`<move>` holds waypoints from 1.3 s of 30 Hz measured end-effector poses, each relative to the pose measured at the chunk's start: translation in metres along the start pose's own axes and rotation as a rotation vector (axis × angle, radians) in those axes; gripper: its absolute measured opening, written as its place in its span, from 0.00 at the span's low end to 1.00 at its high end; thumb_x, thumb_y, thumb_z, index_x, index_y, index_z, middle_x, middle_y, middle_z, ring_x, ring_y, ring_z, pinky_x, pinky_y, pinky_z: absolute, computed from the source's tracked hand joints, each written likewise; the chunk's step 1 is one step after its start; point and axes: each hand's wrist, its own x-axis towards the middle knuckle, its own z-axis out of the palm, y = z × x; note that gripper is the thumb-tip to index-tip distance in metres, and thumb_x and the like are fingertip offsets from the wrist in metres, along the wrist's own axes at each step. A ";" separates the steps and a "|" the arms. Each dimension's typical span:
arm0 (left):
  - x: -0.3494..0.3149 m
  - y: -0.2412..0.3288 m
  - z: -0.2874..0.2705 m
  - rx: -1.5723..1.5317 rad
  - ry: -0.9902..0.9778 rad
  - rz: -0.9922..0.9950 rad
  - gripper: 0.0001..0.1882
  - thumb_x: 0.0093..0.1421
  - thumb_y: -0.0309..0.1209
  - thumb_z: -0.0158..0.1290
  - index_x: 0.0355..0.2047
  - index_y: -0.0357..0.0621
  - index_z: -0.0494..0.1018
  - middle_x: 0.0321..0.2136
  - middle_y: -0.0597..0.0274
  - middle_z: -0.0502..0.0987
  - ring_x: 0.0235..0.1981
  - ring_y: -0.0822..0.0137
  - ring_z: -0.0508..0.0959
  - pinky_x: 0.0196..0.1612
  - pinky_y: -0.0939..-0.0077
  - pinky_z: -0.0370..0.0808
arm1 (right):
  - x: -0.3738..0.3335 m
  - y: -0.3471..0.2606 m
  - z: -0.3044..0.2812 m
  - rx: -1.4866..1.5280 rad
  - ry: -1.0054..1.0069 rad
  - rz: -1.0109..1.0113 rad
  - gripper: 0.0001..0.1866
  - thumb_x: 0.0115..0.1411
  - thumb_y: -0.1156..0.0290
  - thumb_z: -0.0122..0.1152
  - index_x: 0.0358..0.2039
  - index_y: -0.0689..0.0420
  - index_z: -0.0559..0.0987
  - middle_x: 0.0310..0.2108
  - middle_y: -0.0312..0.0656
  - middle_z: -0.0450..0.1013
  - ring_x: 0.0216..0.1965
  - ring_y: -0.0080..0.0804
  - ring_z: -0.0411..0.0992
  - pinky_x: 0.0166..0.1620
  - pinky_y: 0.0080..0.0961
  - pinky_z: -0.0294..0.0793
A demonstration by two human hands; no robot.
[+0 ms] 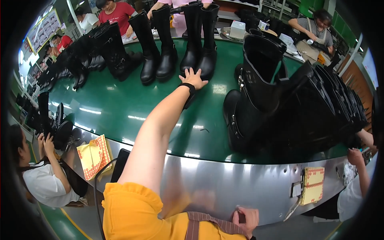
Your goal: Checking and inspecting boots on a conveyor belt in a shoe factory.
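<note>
Left grip: hand stretched across the green counter, fingers spread, fingertips at the toe of a tall black boot standing upright toward the counter's far edge; actual contact hard to make out. A black band circles the wrist. Right grip: fingers curled against a striped apron strap near the counter's steel front edge; whether it pinches the strap cannot be told. A second pair of black boots stands just beside the first. Larger black boots crowd the counter's right end, their far side lost in shadow. Yellow patterned packets hang off the near edge.
</note>
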 end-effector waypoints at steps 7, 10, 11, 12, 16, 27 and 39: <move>-0.191 0.028 -0.060 -0.269 -0.166 0.619 0.17 0.47 0.21 0.47 0.35 0.46 0.81 0.39 0.44 0.79 0.53 0.46 0.72 0.56 0.56 0.69 | -0.006 -0.003 -0.001 0.014 0.041 0.069 0.09 0.44 0.77 0.65 0.29 0.56 0.79 0.24 0.37 0.72 0.26 0.36 0.70 0.33 0.30 0.68; -0.288 0.063 -0.066 -0.306 -0.102 0.684 0.27 0.50 0.42 0.60 0.53 0.58 0.74 0.59 0.30 0.61 0.66 0.35 0.51 0.67 0.48 0.51 | -0.005 -0.008 -0.005 0.032 0.020 0.054 0.07 0.45 0.76 0.66 0.27 0.55 0.79 0.23 0.38 0.72 0.26 0.37 0.69 0.31 0.31 0.68; -0.308 0.082 -0.063 -0.312 -0.011 0.657 0.33 0.50 0.50 0.62 0.57 0.60 0.71 0.61 0.23 0.53 0.66 0.31 0.47 0.67 0.48 0.50 | -0.005 -0.009 -0.005 0.033 0.021 0.042 0.07 0.45 0.76 0.66 0.27 0.55 0.79 0.23 0.38 0.72 0.26 0.37 0.69 0.31 0.31 0.68; -0.319 0.104 -0.056 -0.354 0.102 0.585 0.40 0.48 0.56 0.63 0.60 0.60 0.67 0.62 0.19 0.47 0.66 0.29 0.45 0.65 0.42 0.49 | -0.005 -0.010 -0.006 0.019 0.029 0.035 0.07 0.45 0.76 0.66 0.27 0.55 0.79 0.23 0.38 0.72 0.26 0.38 0.69 0.31 0.31 0.68; -0.306 0.190 -0.023 -0.568 0.441 0.225 0.52 0.40 0.55 0.68 0.64 0.52 0.60 0.65 0.29 0.40 0.67 0.30 0.39 0.62 0.32 0.45 | -0.007 -0.011 -0.005 0.012 0.034 0.008 0.05 0.45 0.76 0.65 0.25 0.54 0.78 0.23 0.37 0.72 0.26 0.38 0.69 0.31 0.32 0.67; -0.240 0.119 -0.033 -0.900 0.777 0.121 0.21 0.59 0.44 0.56 0.37 0.35 0.78 0.40 0.35 0.71 0.43 0.39 0.71 0.50 0.55 0.68 | -0.012 -0.008 -0.003 0.057 0.125 0.036 0.04 0.47 0.76 0.65 0.23 0.54 0.78 0.20 0.37 0.71 0.25 0.37 0.69 0.29 0.32 0.67; -0.233 -0.103 -0.092 -0.626 1.095 0.219 0.19 0.57 0.39 0.61 0.36 0.32 0.79 0.45 0.45 0.73 0.43 0.47 0.75 0.47 0.62 0.71 | -0.011 -0.010 -0.004 0.016 0.102 0.011 0.04 0.46 0.75 0.65 0.23 0.52 0.78 0.20 0.35 0.70 0.25 0.36 0.69 0.29 0.32 0.66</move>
